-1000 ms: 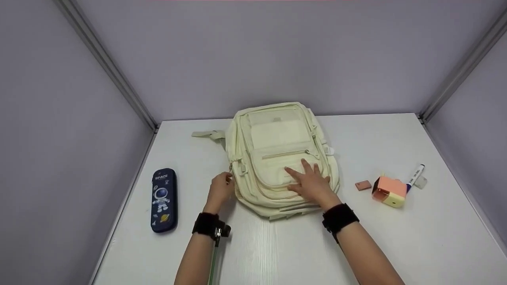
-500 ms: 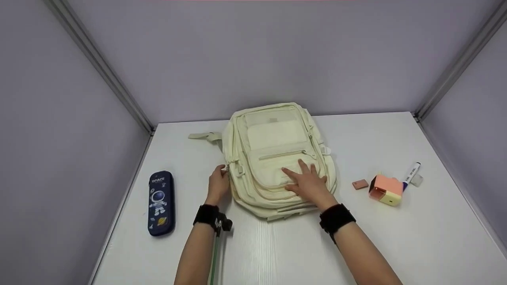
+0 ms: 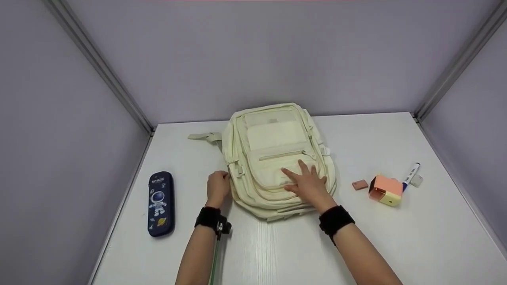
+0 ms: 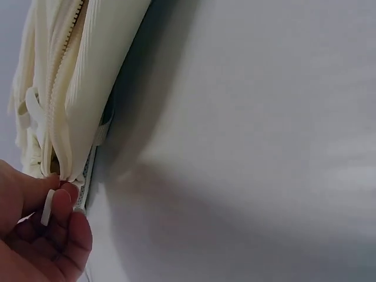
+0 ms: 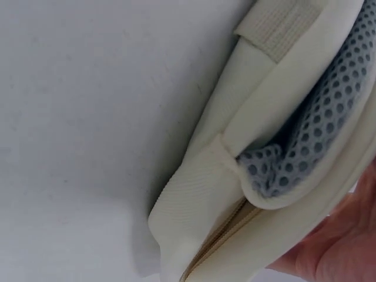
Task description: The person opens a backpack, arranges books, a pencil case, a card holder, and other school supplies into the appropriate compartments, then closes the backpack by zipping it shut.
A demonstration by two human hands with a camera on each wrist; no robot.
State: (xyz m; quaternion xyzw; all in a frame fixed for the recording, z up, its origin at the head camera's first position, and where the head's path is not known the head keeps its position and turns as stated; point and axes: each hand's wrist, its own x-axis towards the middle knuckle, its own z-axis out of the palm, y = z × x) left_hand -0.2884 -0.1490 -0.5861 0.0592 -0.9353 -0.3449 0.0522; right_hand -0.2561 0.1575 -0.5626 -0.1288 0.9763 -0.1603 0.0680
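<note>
A cream backpack (image 3: 277, 136) lies front side up on the white table. At its left side, my left hand (image 3: 218, 188) pinches a zipper's pull tab (image 4: 47, 207) between thumb and curled fingers. Above those fingers, in the left wrist view, the toothed zipper edges (image 4: 69, 32) stand apart. My right hand (image 3: 311, 186) rests on the lower front of the pack with its fingers straight and spread. The right wrist view shows grey mesh lining (image 5: 311, 132) at the pack's bottom end, with part of the right hand (image 5: 343, 241) beyond it.
To the left lies a dark blue pencil case (image 3: 161, 204) with an astronaut print. On the right are a small reddish block (image 3: 361, 184), a pink and yellow box (image 3: 388, 189), a white marker (image 3: 412, 174) and a small pale block (image 3: 416, 181). A loose strap (image 3: 204, 136) sticks out left of the backpack.
My left hand reached a little up the pack's side, then drew back toward me with its fingers curling in. The right hand has stayed spread on the front.
</note>
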